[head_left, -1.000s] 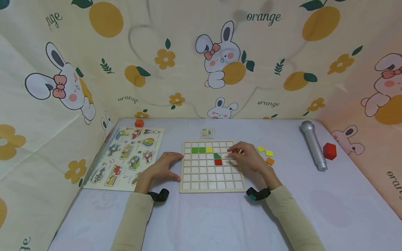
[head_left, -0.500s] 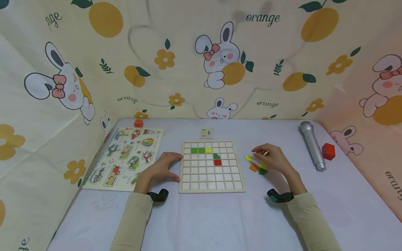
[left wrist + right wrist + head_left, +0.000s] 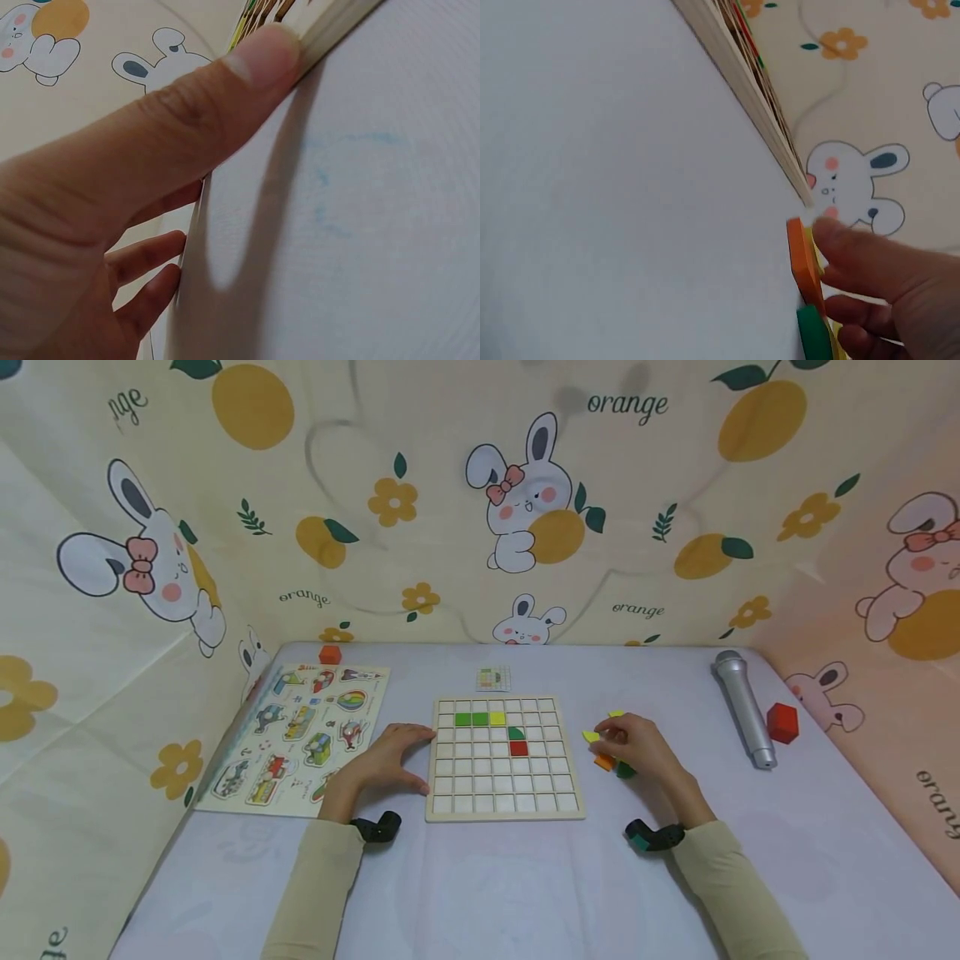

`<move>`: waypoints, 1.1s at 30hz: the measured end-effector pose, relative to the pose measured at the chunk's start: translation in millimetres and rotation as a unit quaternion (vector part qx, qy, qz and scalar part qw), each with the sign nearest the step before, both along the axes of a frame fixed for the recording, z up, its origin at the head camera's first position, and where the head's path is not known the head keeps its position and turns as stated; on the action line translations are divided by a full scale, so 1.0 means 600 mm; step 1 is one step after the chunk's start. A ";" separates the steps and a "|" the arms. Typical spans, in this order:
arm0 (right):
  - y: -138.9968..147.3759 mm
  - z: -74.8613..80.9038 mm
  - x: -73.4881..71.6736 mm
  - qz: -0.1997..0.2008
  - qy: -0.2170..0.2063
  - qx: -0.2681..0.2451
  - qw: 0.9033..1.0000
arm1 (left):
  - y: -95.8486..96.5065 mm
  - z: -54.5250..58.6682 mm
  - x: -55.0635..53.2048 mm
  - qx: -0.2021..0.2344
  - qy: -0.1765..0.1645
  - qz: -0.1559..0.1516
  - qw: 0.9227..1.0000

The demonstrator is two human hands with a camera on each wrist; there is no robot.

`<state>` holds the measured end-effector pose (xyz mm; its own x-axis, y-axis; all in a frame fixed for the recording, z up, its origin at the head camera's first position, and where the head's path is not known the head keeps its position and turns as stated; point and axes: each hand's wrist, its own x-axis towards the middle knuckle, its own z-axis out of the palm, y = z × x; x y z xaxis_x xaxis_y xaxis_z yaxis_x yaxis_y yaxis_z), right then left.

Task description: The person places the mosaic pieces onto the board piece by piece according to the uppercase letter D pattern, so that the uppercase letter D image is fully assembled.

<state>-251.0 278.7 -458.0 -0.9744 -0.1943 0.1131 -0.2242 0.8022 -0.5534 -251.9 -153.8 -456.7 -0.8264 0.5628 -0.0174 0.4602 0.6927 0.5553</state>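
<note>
A square wooden grid board (image 3: 505, 810) lies mid-table. Two green tiles (image 3: 472, 719) and a yellow tile (image 3: 497, 718) sit in an upper row, with a green rounded tile (image 3: 516, 733) above a red tile (image 3: 518, 748). My left hand (image 3: 381, 764) rests spread at the board's left edge, its thumb (image 3: 262, 56) against the side. Right of the board, my right hand (image 3: 641, 747) pinches a loose yellow tile (image 3: 591, 737) between thumb and fingertips. Beside it lie an orange tile (image 3: 804, 259) and a green tile (image 3: 814, 332); another yellow tile (image 3: 616, 713) shows behind the fingers.
A small pattern card (image 3: 492, 678) lies behind the board. To the left is an illustrated sheet (image 3: 300, 735), with a red-orange block (image 3: 330, 655) behind it. A silver microphone (image 3: 744, 708) and a red block (image 3: 783, 723) are at the right.
My right hand has moved from the board's right side out to the loose tiles, then slightly left and down onto a yellow one. The left hand stays at the board's edge.
</note>
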 end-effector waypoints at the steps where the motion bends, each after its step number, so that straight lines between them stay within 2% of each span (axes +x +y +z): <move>1: -0.002 -0.001 -0.001 -0.001 0.006 0.003 1.000 | 0.000 0.000 0.000 0.001 0.001 -0.001 1.000; 7: -0.009 -0.008 -0.004 -0.002 0.027 -0.005 1.000 | 0.001 0.001 0.000 0.012 -0.002 -0.004 1.000; 14: -0.017 -0.009 -0.004 0.050 0.005 -0.048 0.998 | 0.000 0.001 -0.001 0.011 -0.002 -0.002 1.000; 19: -0.032 0.000 -0.005 0.066 0.020 -0.083 0.994 | 0.001 0.002 0.000 0.005 -0.003 0.001 1.000; 22: -0.049 0.005 -0.004 0.070 0.006 -0.120 0.990 | 0.002 0.003 0.000 0.002 -0.004 0.003 1.000; 28: -0.099 0.004 0.010 0.064 -0.056 -0.151 0.985 | 0.002 0.003 0.001 0.006 -0.009 0.004 1.000; 33: -0.140 0.000 0.023 0.084 -0.063 -0.185 0.977 | 0.001 0.002 0.000 0.003 -0.008 0.004 1.000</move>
<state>-237.4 194.9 -458.2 -0.9429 -0.3213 0.0875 -0.2475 0.5002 -0.8298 -251.9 -153.0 -455.7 -0.8301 0.5569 -0.0273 0.4462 0.6928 0.5666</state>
